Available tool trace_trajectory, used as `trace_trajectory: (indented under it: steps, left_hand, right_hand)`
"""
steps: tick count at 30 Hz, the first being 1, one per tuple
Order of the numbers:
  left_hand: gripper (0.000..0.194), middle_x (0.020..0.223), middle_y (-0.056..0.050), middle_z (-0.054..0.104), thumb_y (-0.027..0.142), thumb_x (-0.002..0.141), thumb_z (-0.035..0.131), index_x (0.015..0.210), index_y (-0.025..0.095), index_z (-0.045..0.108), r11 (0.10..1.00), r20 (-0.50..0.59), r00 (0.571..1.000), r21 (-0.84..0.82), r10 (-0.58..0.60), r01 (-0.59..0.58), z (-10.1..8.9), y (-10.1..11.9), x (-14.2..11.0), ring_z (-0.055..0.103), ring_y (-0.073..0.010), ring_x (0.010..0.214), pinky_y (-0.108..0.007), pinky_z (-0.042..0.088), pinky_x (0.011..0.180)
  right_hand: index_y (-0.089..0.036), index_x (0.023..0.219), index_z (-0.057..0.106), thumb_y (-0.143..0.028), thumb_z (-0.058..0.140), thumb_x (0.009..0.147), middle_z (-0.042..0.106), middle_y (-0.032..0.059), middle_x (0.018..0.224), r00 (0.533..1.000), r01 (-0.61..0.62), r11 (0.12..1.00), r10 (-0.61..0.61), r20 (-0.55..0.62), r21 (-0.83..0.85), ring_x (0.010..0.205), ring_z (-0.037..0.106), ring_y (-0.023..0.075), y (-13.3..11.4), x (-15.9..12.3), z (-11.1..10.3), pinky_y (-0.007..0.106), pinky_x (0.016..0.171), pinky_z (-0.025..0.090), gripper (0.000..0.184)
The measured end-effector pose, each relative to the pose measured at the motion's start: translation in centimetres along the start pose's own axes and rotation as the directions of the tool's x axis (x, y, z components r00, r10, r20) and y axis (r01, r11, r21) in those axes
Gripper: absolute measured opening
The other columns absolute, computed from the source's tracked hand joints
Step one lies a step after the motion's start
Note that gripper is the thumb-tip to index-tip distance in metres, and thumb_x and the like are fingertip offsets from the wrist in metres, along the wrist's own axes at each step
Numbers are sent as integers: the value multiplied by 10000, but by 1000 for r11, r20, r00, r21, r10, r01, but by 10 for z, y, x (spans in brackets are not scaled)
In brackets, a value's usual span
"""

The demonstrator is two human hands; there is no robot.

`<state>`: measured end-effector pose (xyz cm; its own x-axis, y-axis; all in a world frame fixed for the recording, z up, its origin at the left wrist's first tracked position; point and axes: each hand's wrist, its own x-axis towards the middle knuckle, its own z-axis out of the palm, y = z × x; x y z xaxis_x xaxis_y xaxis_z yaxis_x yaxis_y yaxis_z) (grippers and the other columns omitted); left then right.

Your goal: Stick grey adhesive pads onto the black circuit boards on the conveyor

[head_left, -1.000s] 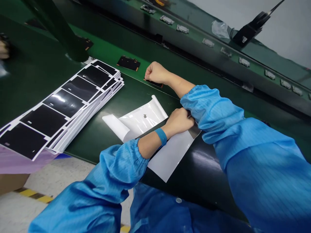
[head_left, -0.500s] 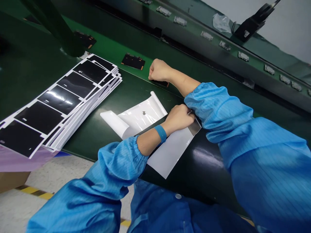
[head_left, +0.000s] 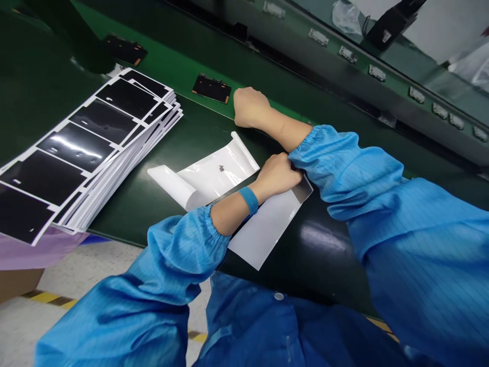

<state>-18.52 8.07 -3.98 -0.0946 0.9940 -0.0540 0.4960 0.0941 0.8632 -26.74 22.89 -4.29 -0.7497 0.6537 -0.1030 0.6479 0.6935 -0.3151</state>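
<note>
My left hand (head_left: 280, 174), with a blue wristband (head_left: 249, 200), is closed over the top end of a translucent white sheet (head_left: 256, 237). Its fingertips are hidden, so what they grip does not show. Farther forward, my right hand (head_left: 251, 107) is curled shut at the green strip, its fingers turned away from view. Just left of it lies a thin black board (head_left: 211, 88) with copper-coloured corners. Between the left hand and the stack of sheets, a curled white glossy liner (head_left: 214, 171) bears a small dark piece (head_left: 221, 168).
A stack of white sheets with black rectangular panels (head_left: 103, 125) stands at the left. Another black board (head_left: 125, 49) lies near a dark green post (head_left: 72, 35). Small clear parts (head_left: 347, 54) line a ledge at the back, beside a plastic bag (head_left: 346, 18).
The view has shifted slightly. My right hand has turned, hiding its fingers and the board edge that showed beneath it. My left hand stays over the translucent sheet, its fingertips less visible.
</note>
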Motion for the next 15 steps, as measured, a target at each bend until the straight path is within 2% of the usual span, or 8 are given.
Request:
trace_trajectory:
  steps: [5, 8, 10, 12, 13, 15]
  left_hand:
    - [60, 1080, -168, 784, 169, 863, 650, 851, 177, 708, 999, -24, 1000, -40, 15, -16, -1, 0, 0, 718, -354, 1062, -369, 462, 795]
    - [163, 878, -128, 743, 195, 875, 633, 713, 201, 615, 999, -12, 1000, -49, 5, -5, -2, 1, -1, 688, -304, 899, -365, 400, 724]
    - [298, 700, -83, 643, 196, 878, 617, 605, 219, 500, 999, 13, 1000, -52, -11, 12, -2, 2, -1, 617, -252, 758, -364, 339, 675]
    - [385, 603, -45, 531, 188, 883, 605, 552, 228, 411, 997, 25, 1000, -69, -12, 14, -3, 3, -1, 521, -210, 670, -368, 287, 649]
    - [411, 583, -32, 488, 184, 886, 601, 540, 230, 383, 997, 24, 1000, -80, -8, 10, -3, 3, -2, 475, -195, 644, -371, 267, 642]
    - [436, 566, -16, 434, 174, 888, 596, 531, 229, 354, 995, 25, 1000, -97, 0, 3, -3, 3, -1, 397, -177, 612, -377, 237, 635]
  right_hand:
    - [-182, 777, 672, -58, 881, 626, 682, 164, 856, 997, -51, 992, 58, 53, -116, 1104, 711, 484, 2, 5, -7, 584, 1008, 585, 286]
    - [-182, 745, 669, -40, 878, 594, 650, 137, 772, 992, -67, 989, 80, 94, -134, 1069, 719, 480, 9, 13, -5, 571, 988, 595, 294]
    - [-188, 704, 660, -77, 894, 596, 625, 120, 713, 989, -63, 985, 84, 125, -158, 1031, 726, 468, 18, 20, -4, 561, 968, 604, 281]
    - [-202, 649, 639, -131, 920, 600, 598, 106, 665, 985, -60, 983, 87, 150, -173, 992, 727, 455, 32, 26, -4, 563, 955, 606, 294]
    - [-210, 619, 624, -156, 937, 596, 582, 98, 644, 984, -60, 986, 85, 158, -157, 976, 725, 449, 41, 28, -5, 568, 952, 604, 319]
    - [-227, 574, 602, -195, 975, 577, 547, 80, 604, 987, -27, 1000, 27, 156, -2, 946, 714, 436, 61, 28, -10, 580, 929, 600, 374]
